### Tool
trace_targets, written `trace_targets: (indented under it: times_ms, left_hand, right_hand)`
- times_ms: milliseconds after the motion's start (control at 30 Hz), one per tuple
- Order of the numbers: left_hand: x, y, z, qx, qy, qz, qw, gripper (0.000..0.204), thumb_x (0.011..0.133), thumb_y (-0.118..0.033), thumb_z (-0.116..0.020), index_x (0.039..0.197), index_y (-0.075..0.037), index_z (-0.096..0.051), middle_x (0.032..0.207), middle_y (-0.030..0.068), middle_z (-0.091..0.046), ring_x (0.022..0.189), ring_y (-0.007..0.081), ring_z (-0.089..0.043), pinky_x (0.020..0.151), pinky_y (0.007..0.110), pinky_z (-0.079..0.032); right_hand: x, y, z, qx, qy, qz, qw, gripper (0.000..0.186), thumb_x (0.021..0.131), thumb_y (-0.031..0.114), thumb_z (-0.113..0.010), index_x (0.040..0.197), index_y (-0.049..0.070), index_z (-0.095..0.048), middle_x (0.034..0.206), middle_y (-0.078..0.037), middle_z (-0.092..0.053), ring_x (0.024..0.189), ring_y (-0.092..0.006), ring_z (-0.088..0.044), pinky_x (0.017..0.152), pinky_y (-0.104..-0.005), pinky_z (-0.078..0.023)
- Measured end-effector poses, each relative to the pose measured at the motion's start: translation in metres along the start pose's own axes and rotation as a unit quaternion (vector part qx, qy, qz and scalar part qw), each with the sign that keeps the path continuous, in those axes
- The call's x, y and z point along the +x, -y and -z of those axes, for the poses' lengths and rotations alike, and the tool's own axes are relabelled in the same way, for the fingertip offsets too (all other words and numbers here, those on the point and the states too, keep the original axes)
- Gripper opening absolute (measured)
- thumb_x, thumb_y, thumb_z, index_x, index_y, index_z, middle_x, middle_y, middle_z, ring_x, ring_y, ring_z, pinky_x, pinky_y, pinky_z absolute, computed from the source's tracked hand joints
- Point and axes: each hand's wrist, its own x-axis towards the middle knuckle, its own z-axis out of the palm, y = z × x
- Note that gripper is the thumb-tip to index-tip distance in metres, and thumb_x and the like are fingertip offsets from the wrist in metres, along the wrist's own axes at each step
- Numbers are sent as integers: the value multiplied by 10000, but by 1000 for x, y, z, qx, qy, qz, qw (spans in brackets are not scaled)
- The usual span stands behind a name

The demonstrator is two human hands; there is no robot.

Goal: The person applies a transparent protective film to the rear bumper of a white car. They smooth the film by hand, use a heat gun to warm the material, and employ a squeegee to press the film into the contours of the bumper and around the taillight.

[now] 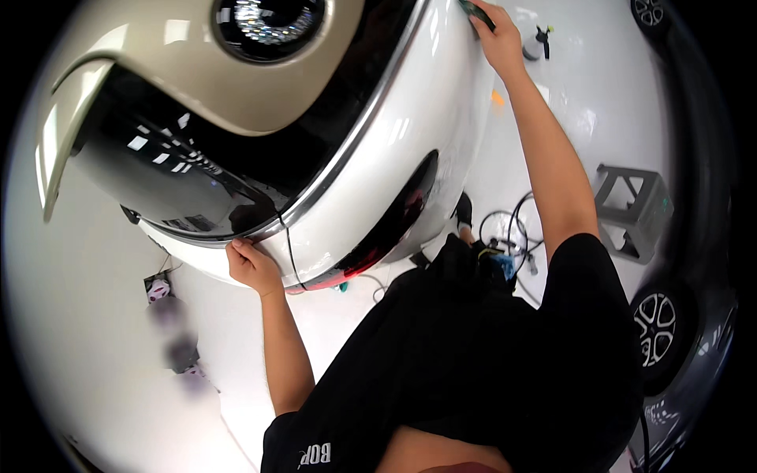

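A car [355,197] with white body panels, dark glass and a beige upper part fills the upper left and middle. My left hand [254,266] is at the lower edge of the dark glass [197,185], beside a dark vertical seam. Its fingers are pinched against the trim; whatever is between them is too small to make out. My right hand [501,43] is stretched far ahead, along the far end of the white panel. It is closed on a small dark green flat tool [479,14], partly hidden by the fingers and the picture's edge.
A dark car with a spoked wheel [656,329] stands along the right. Nearby are a grey plastic stool [637,209], a coil of black hose [512,229] and a spray bottle [539,43]. Blurred dark and purple items [177,335] hang or lie at the left.
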Motion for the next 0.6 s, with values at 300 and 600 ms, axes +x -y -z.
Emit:
trace_targets:
  times_ms: [300,600]
  left_hand:
    - [2,-12,-1,2,-28,-26,999,429,1116,-261,-456,772,-10,-508,660,39,-504,615,142,-425,584,286,-383]
    - [-3,-3,5,-25,-24,-28,999,395,1111,-233,-471,817,12,-569,700,66,-584,637,152,-489,613,285,-437]
  right_hand:
    - [-168,177,9,37,95,-30,994,451,813,-51,-642,1204,152,-739,1152,-76,-654,1058,-320,-576,982,-416,-466]
    - [-154,170,36,16,78,12,997,467,854,-93,-639,1263,113,-733,1189,-122,-636,1126,-274,-619,920,-358,-539]
